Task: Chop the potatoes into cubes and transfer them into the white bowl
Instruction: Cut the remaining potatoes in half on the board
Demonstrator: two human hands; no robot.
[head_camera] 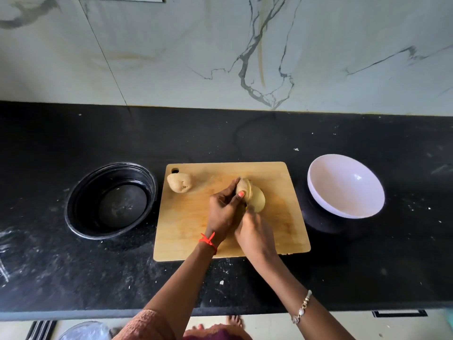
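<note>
Left hand (224,204) is pinching the potato being cut (252,193) near the middle of the wooden cutting board (186,236), thumb pressing its brown skin, while my right hand (255,231) is closing around something at the potato's six o'clock edge; I am judging it to be a knife, but only a sliver of yellow is showing and I cannot tell the blade from here. A pale, flat cut face is opening toward three o'clock, so the first slicing seems to be under way and no cubes are lying anywhere yet. I am worrying about the thumb sitting right beside the cut line, and about the rounded potato rocking on the smooth board before a flat side is down. A second, whole potato (179,182) is waiting at the board's ten o'clock corner, lumpy and dull-skinned. At three o'clock of the board the glossy white bowl (326,177) is tilting, empty, on the speckled black counter (245,138); at nine o'clock a round black container (81,217) is sitting empty too.
</note>
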